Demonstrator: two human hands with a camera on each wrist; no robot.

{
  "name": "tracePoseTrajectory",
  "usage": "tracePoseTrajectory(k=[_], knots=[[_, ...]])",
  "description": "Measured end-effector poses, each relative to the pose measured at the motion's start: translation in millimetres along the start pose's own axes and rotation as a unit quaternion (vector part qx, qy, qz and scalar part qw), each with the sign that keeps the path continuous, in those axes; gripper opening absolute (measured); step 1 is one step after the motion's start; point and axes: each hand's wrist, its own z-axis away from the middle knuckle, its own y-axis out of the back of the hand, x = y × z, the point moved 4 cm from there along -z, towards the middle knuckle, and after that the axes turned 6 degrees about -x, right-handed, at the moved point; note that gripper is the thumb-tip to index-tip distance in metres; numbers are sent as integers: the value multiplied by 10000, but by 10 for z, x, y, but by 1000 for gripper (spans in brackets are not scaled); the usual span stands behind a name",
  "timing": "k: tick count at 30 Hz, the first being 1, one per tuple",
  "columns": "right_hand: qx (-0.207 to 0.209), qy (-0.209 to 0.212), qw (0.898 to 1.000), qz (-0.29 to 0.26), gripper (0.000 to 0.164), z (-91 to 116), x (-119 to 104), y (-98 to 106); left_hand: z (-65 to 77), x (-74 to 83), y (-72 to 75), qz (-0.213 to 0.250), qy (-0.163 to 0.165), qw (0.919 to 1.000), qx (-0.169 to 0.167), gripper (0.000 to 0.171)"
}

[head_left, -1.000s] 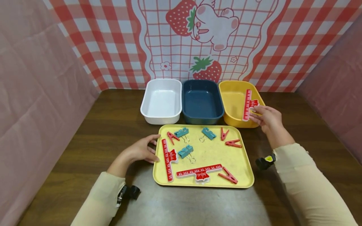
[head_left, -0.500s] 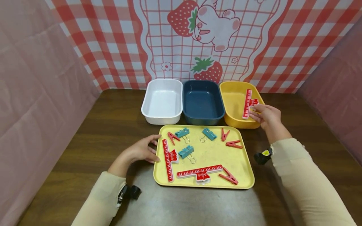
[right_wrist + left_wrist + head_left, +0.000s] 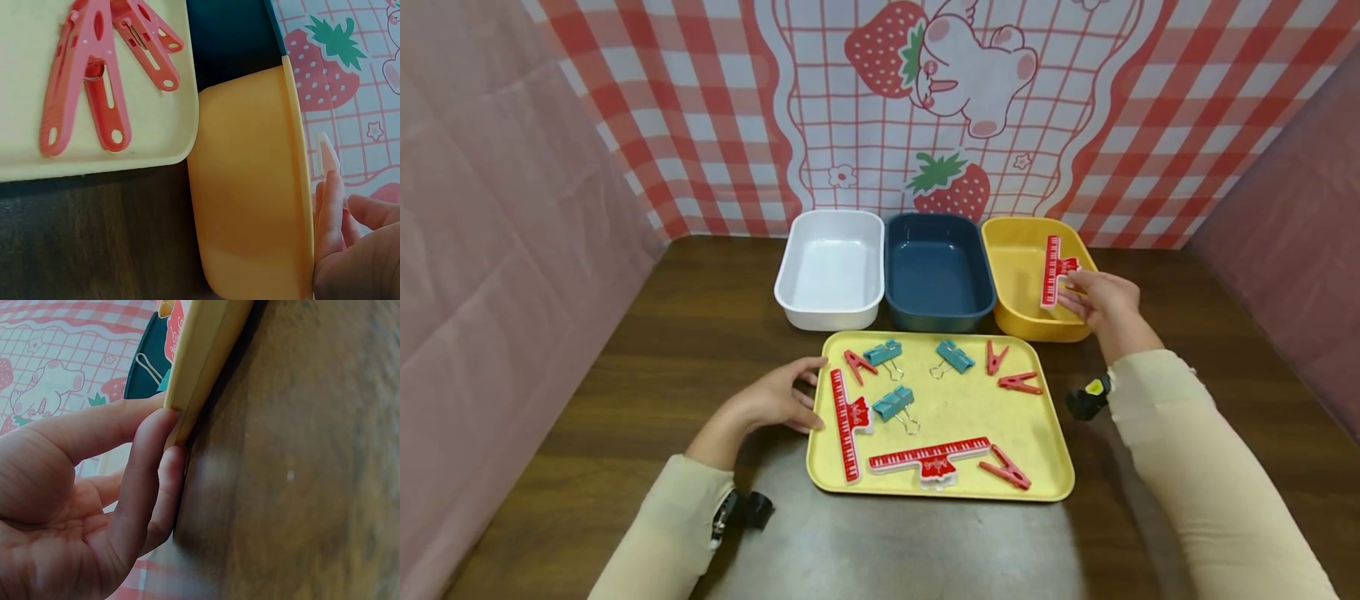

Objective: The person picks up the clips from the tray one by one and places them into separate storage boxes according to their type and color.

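Observation:
My right hand (image 3: 1110, 302) pinches a red-and-white T-shaped clip with a piano-key pattern (image 3: 1051, 272) by its handle, over the yellow bin (image 3: 1011, 319). In the right wrist view, only a pale edge of that clip (image 3: 327, 155) shows beyond the bin wall. My left hand (image 3: 772, 397) holds the left edge of the yellow tray (image 3: 985, 417), fingertips at its rim in the left wrist view. Two similar piano-key clips (image 3: 844, 425) lie on the tray, along with several teal binder clips (image 3: 892, 403) and several red clothespins (image 3: 1006, 468).
A white bin (image 3: 829, 275) and a dark blue bin (image 3: 940, 271) stand side by side, left of the yellow one and behind the tray. A checked cloth with strawberries (image 3: 955, 192) hangs behind them. Pink cloth (image 3: 512, 250) borders the table's sides.
My right hand has moved slightly left and farther away with the piano-key clip, which sits a little deeper over the yellow bin. The left hand stays at the tray edge.

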Motion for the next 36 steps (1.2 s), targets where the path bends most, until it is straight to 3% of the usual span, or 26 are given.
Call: tracePoseTrajectory(k=[18,36], knots=[[237,-342,9984,-386,56,-109,-32,-104,-10,-3,6,-16,59,10000,46,88],[-133,-510,9963,-679,57,-32,-16,-47,-5,-5,0,-5,67,10000,58,88]])
